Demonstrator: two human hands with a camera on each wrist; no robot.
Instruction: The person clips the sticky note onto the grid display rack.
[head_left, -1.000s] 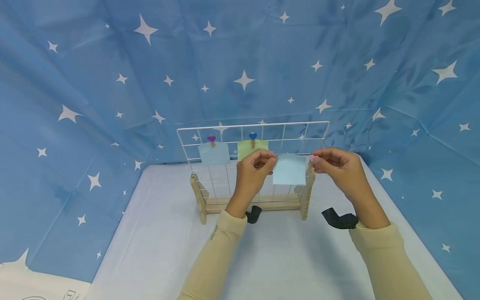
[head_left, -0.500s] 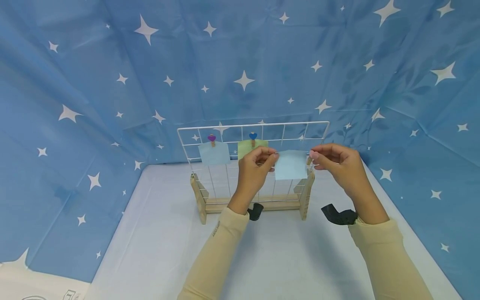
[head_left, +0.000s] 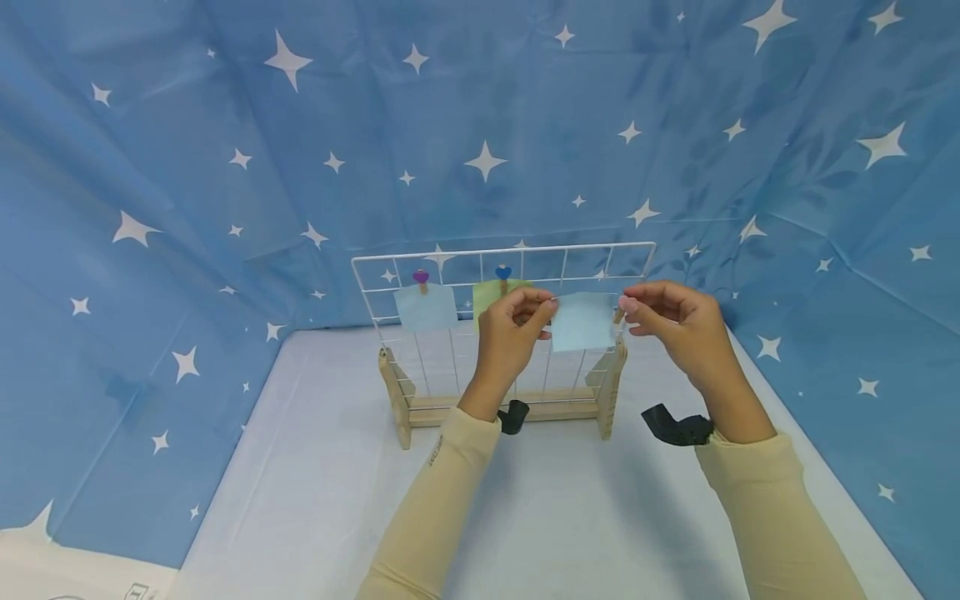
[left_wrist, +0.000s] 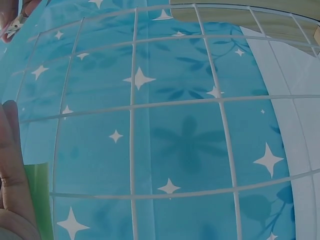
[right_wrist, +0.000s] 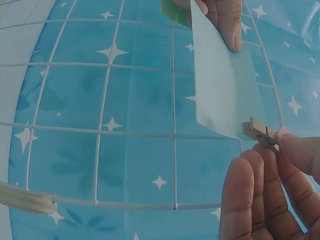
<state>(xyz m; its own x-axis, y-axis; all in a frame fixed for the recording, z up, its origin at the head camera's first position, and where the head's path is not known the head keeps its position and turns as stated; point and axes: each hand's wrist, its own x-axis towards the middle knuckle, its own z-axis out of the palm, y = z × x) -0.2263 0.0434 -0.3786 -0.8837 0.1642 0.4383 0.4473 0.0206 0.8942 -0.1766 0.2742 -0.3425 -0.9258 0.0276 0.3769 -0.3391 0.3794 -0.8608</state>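
In front of the wire grid's right half, my left hand (head_left: 513, 337) pinches a light blue paper square (head_left: 582, 323) by its left edge. My right hand (head_left: 682, 325) holds a small wooden clothespin (right_wrist: 260, 132) between thumb and fingers. The right wrist view has the clothespin's tip at the paper's edge; whether it clamps the paper I cannot tell. The paper stands slightly off the white wire grid (head_left: 562, 271). Two heart clothespins hang on the grid: a purple one (head_left: 422, 277) over another light blue paper (head_left: 426, 308), and a blue one (head_left: 503, 273) over a green paper (head_left: 489, 296), partly behind my left hand.
Wooden side feet (head_left: 396, 398) and a wooden bar (head_left: 540, 407) carry the grid on a white tabletop (head_left: 322, 483). A blue star-patterned cloth (head_left: 480, 108) surrounds the back and sides. Black wrist mounts (head_left: 677, 427) project from the forearms.
Both hands have risen a little, lifting the light blue paper up along the grid. The right hand has shifted slightly, and the clothespin now shows beside the paper's right edge.
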